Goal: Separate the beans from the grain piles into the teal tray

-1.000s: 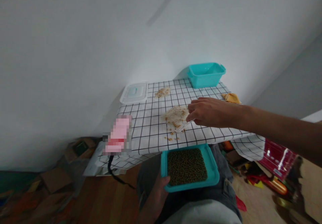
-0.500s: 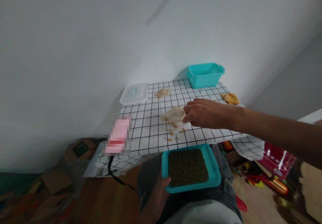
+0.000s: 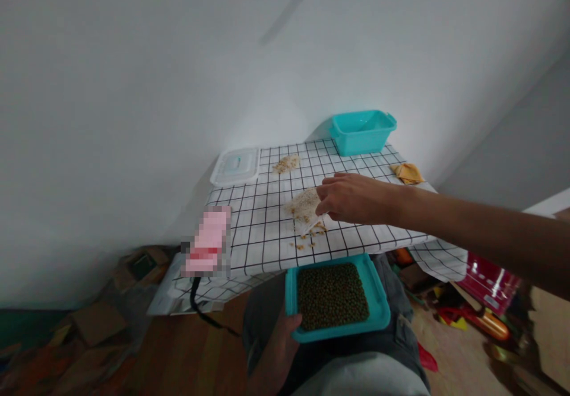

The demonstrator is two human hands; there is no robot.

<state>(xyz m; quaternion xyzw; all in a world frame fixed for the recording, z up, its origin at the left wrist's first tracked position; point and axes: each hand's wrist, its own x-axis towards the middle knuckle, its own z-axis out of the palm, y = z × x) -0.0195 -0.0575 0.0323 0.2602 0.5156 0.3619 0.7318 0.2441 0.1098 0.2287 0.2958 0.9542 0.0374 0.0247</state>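
My left hand (image 3: 287,332) is closed on the near left corner of a teal plastic tray (image 3: 378,301), its thumb over the rim. Small round green-brown beans (image 3: 332,296) fill the tray, which rests at my lap below the table edge. Over the table, my right hand (image 3: 341,197) pinches a thin, clear or whitish piece (image 3: 308,224), too faint to name surely. That piece touches a flat pile of pale grains (image 3: 303,203). Yellow-brown crumbs (image 3: 301,246) lie scattered along the pile's near side.
On the checked tablecloth (image 3: 258,230) stand a white lidded box (image 3: 236,166), a smaller crumb pile (image 3: 287,163), a teal basin (image 3: 363,135) and a folded yellow cloth (image 3: 407,173). A blurred pink object (image 3: 207,238) sits at the left edge. Cardboard boxes (image 3: 100,317) lie on the floor.
My right hand has shifted slightly left over the pile, with the thin piece now lying against the grains. The left hand and tray hold their place.
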